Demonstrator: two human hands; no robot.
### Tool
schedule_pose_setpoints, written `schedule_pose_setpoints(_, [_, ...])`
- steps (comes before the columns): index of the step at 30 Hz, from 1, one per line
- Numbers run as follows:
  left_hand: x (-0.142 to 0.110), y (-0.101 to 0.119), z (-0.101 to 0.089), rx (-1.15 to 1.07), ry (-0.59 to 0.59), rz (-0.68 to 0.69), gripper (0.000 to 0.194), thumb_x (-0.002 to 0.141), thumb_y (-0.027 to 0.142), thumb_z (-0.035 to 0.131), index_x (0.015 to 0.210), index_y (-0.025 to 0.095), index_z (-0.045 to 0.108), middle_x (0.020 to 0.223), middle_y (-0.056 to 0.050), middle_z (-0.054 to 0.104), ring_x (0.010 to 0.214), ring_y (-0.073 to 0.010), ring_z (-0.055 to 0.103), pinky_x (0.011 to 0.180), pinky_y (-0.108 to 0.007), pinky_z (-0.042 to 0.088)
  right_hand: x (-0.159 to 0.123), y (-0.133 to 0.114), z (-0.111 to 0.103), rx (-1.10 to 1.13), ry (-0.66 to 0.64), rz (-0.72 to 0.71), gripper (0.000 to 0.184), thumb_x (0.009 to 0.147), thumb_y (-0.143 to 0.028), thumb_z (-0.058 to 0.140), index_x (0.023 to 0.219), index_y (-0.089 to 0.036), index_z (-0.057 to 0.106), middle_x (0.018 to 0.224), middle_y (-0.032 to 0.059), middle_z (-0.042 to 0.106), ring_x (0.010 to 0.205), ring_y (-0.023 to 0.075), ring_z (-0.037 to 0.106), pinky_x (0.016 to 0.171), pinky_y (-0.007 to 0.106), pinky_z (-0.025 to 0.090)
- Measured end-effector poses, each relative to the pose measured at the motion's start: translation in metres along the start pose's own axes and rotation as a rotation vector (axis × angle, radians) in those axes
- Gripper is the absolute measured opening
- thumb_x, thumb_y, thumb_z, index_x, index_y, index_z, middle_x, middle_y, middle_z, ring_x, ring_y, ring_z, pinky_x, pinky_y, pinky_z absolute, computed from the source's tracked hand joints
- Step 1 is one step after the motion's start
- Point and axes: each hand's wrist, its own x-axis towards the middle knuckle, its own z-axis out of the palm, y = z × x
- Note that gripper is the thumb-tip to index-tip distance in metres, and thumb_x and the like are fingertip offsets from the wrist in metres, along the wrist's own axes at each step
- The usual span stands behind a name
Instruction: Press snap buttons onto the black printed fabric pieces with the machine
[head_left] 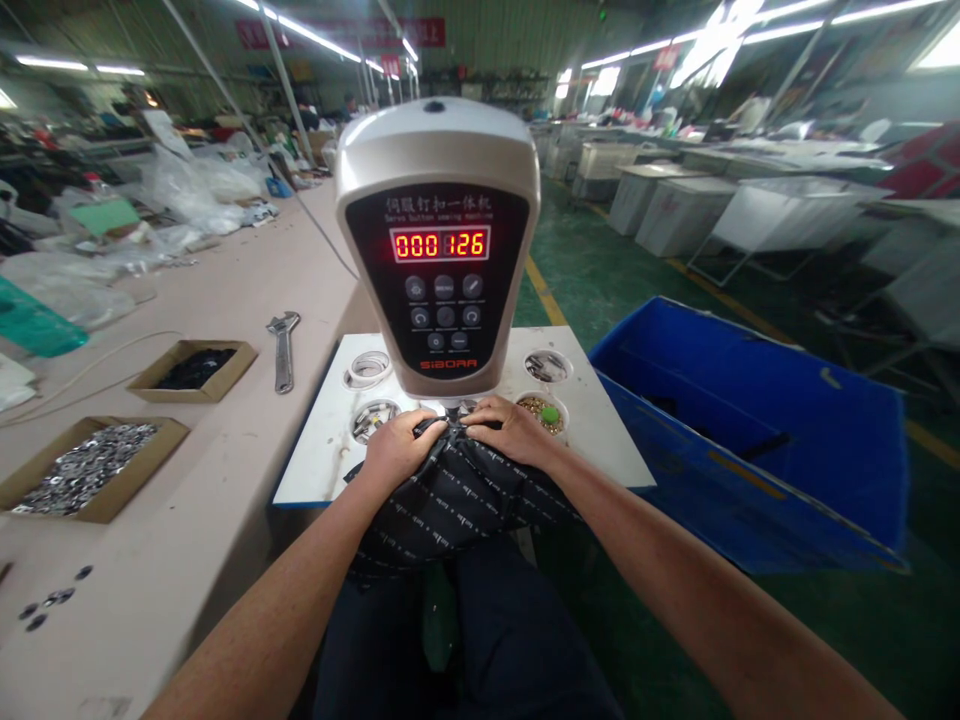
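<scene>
Directly ahead stands a button sewing machine point(439, 370), its red display reading 000 126. My left hand point(401, 443) is closed on the bunched edge of a black printed fabric piece point(442, 505), just below the machine head. On the other side, my right hand point(508, 428) pinches the same edge, thumb and fingers near the machine's working point. The rest of the fabric hangs over the front of the white worktop point(319, 465) towards my lap. The machine head hides whatever lies directly under it.
Round wells in the worktop hold small metal parts point(547, 367). On the left table lie an adjustable wrench point(283, 350), a box of black parts point(191, 370), a box of silver fasteners point(94, 470) and several loose fasteners point(60, 597). A blue bin point(750, 440) stands at right.
</scene>
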Motion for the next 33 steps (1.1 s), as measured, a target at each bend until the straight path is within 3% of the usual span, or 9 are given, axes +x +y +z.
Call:
schedule_pose_setpoints(14, [0.000, 0.001, 0.000, 0.008, -0.006, -0.021, 0.032, 0.093, 0.049, 0.052, 0.107, 0.029, 0.074, 0.110, -0.002, 0.077, 0.104, -0.0264, 0.069, 0.087, -0.034, 0.050, 0.000, 0.005, 0.002, 0.006, 0.002, -0.030, 0.020, 0.088, -0.023, 0.068, 0.104, -0.025, 0.079, 0.103, 0.0044, 0.071, 0.100, 0.0186, 0.066, 0.095, 0.033, 0.050])
schedule_pose_setpoints(21, [-0.001, 0.002, 0.000, -0.002, -0.002, -0.035, 0.031, 0.092, 0.049, 0.053, 0.107, 0.030, 0.074, 0.109, -0.002, 0.077, 0.103, -0.0265, 0.069, 0.085, -0.035, 0.050, -0.001, -0.004, -0.001, 0.041, -0.001, 0.013, 0.021, 0.087, -0.020, 0.068, 0.104, -0.025, 0.079, 0.101, 0.0041, 0.073, 0.097, 0.0185, 0.067, 0.092, 0.032, 0.051])
schedule_pose_setpoints(33, [-0.012, 0.001, 0.000, -0.155, 0.079, -0.026, 0.031, 0.093, 0.046, 0.053, 0.104, 0.025, 0.073, 0.109, -0.003, 0.076, 0.104, -0.0230, 0.068, 0.093, -0.034, 0.049, -0.009, -0.020, 0.003, 0.057, 0.150, 0.033, 0.017, 0.082, -0.021, 0.074, 0.098, -0.024, 0.077, 0.101, 0.0018, 0.073, 0.097, 0.0176, 0.068, 0.090, 0.031, 0.050])
